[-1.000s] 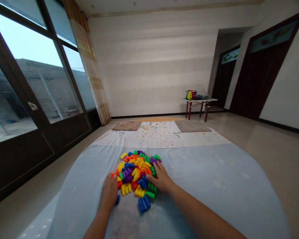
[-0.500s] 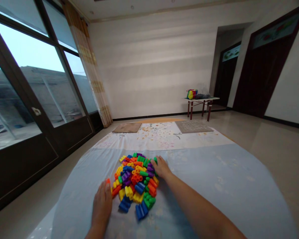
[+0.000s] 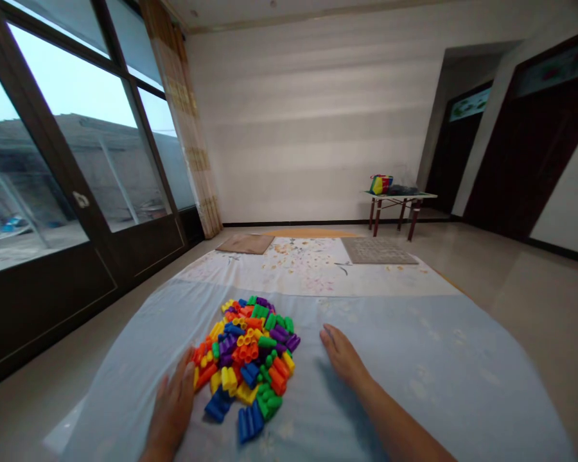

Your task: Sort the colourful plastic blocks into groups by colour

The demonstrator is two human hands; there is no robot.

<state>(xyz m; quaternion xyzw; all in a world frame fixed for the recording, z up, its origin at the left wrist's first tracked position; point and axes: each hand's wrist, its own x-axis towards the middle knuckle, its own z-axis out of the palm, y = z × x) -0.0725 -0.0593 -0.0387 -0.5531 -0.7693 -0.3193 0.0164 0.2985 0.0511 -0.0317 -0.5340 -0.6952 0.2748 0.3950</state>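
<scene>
A heap of colourful plastic building blocks (image 3: pixel 250 359) in red, orange, yellow, green, blue and purple lies on the light blue cloth (image 3: pixel 376 359). My left hand (image 3: pixel 173 398) rests along the heap's left side, fingers stretched out, its fingertips at the orange and yellow blocks. To the right of the heap, my right hand (image 3: pixel 343 353) is apart from the blocks, holding nothing, with its fingers extended. A blue block (image 3: pixel 250 422) lies at the heap's near edge, and another blue block (image 3: pixel 218 405) is just left of it.
Farther back on the covered surface lie a brown mat (image 3: pixel 245 244) at left and a grey patterned mat (image 3: pixel 378 250) at right. A small table (image 3: pixel 428 196) by the wall bears a multicoloured bag (image 3: pixel 381 185). Glazed doors (image 3: pixel 120 192) line the left side.
My right hand has come off the blocks and moved right. My left hand has stayed beside the heap. The view has shifted slightly.
</scene>
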